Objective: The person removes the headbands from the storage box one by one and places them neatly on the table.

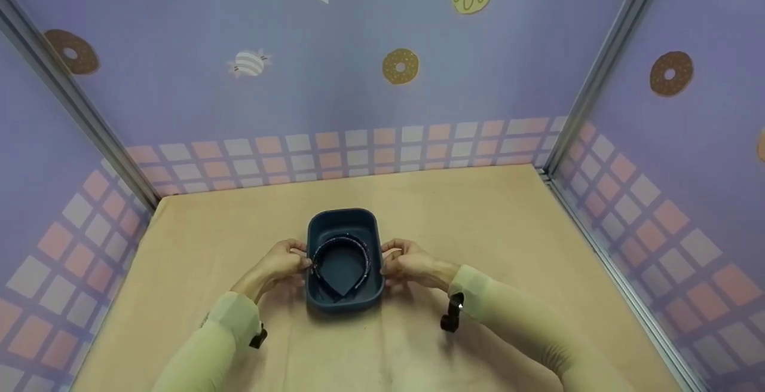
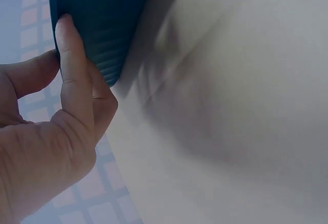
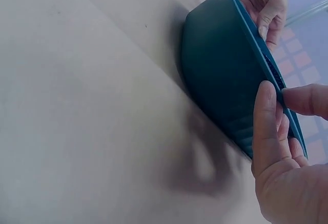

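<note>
In the head view a dark teal plastic basin (image 1: 345, 306), rectangular with rounded corners, is at the middle of the table. Inside it lies a dark, glittery headband (image 1: 366, 253), its two ends meeting toward the near side. My left hand (image 1: 285, 262) pinches the basin's left rim between thumb and fingers. On the opposite side my right hand (image 1: 412, 262) pinches the right rim. The right wrist view shows the right thumb over the rim and the fingers against the outer wall (image 3: 220, 65). Whether the basin's bottom touches the table I cannot tell.
A beige cloth covers the table (image 1: 466, 219). Behind it stands a purple wall (image 1: 334, 93) with printed sweets and pink and white squares. Metal posts (image 1: 603, 63) mark the corners. Small black devices (image 1: 451, 313) hang at both wrists.
</note>
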Action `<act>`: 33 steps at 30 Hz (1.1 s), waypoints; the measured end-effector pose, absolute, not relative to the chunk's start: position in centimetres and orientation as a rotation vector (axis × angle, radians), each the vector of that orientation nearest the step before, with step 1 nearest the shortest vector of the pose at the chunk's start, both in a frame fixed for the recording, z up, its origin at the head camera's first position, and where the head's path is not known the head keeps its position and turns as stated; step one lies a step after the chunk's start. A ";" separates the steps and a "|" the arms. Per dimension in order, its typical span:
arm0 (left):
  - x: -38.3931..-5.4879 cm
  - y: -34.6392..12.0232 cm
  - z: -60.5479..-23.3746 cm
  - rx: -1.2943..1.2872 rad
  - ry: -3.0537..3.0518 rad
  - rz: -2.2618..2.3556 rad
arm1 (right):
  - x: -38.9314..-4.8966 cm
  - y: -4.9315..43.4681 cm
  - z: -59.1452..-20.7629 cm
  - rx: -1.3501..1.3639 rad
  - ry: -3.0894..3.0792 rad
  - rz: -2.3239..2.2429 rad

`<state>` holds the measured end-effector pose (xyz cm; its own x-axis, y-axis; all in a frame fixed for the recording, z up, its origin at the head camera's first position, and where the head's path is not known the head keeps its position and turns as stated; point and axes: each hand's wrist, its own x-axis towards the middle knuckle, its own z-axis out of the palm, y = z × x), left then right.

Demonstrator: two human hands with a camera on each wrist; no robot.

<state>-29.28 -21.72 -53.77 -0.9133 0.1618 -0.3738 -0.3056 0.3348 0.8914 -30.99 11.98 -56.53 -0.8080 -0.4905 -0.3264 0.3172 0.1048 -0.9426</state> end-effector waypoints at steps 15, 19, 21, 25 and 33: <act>-29.7 -22.2 -54.6 -0.104 2.152 1.641 | -32.4 11.0 -53.5 -0.350 2.478 -1.471; -29.7 -22.1 -54.7 -0.125 2.128 1.659 | -33.1 9.7 -52.9 -0.560 2.677 -1.364; -29.7 -22.1 -54.8 -0.123 2.125 1.667 | -33.3 9.0 -52.7 -0.652 2.717 -1.334; -29.6 -22.0 -54.9 -0.107 2.126 1.665 | -33.7 7.8 -52.7 -0.740 2.725 -1.309; -29.6 -22.3 -54.7 -0.115 2.103 1.666 | -34.4 5.5 -53.4 -0.925 2.840 -1.167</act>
<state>-29.63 -22.32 -54.72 -0.8942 0.2096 -0.3956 -0.3372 0.2657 0.9031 -34.42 5.51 -53.41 -0.8315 -0.4868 0.2675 -0.5343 0.5692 -0.6249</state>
